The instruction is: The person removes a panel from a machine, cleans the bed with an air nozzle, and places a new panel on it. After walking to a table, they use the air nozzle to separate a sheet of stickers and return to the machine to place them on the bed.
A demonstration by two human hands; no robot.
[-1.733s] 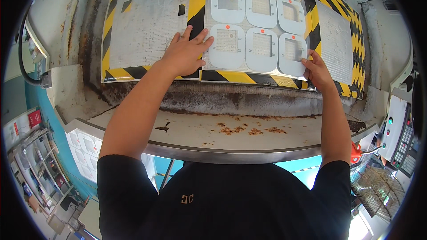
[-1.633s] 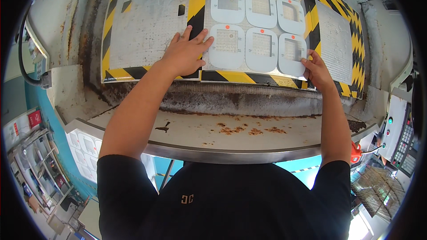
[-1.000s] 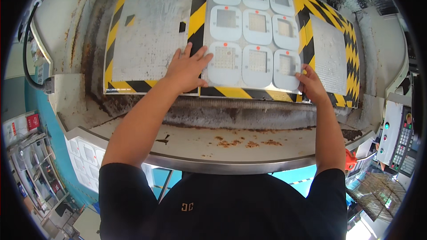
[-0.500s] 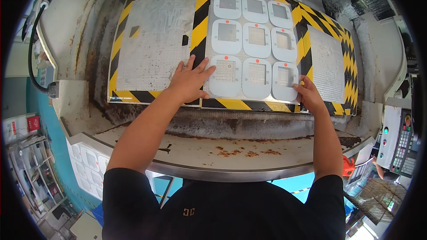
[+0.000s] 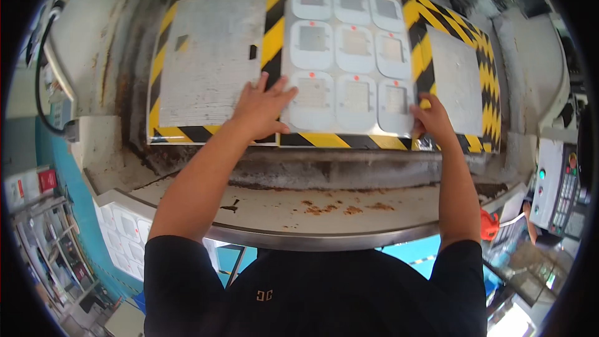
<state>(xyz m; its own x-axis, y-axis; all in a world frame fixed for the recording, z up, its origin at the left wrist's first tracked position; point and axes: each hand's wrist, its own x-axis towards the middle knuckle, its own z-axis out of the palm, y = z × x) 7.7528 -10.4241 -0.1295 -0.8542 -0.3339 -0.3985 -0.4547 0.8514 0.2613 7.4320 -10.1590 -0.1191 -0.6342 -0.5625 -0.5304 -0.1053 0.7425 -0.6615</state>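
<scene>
- Head view: the left hand (image 5: 261, 109), fingers spread, presses flat on the white moulded sheet (image 5: 349, 56) lying on the striped press bed (image 5: 212, 62).
- The right hand (image 5: 430, 118) pinches its lower right corner; square both edges evenly before releasing.

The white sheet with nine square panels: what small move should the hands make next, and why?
Probably slide the white sheet slightly forward to square it. The left hand lies flat on its near-left corner, the right hand grips its near-right edge, and the near edge overlaps the striped border of the machine bed.
</scene>
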